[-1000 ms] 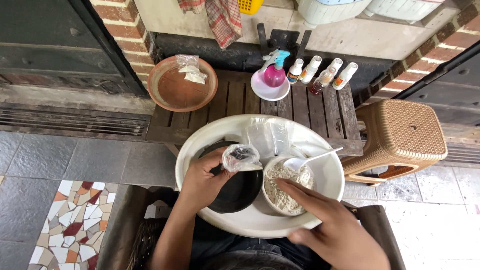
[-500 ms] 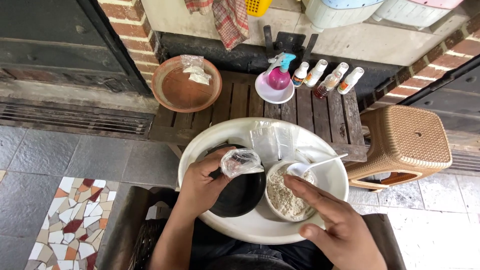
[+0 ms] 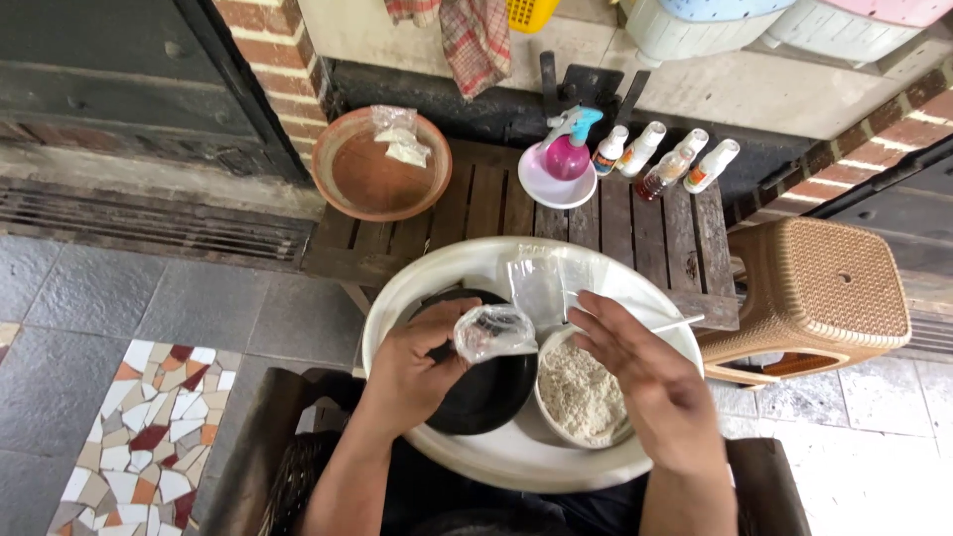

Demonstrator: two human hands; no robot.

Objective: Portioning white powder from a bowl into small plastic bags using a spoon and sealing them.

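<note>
Seen from above, a person's left hand [image 3: 412, 362] pinches a small crumpled clear plastic bag [image 3: 493, 332] in its fingers over a shallow black bowl [image 3: 486, 392]. The right hand [image 3: 650, 382] hovers with fingers spread and holding nothing above a white bowl of pale grey powder [image 3: 579, 395], near a thin white stick [image 3: 675, 323]. Both bowls sit in a large round white basin [image 3: 467, 462] on the person's lap. Beyond, a dark slatted wooden table [image 3: 655, 233] carries a brown clay dish [image 3: 372, 174], a pink spray bottle [image 3: 568, 151] and small white bottles [image 3: 645, 147].
</note>
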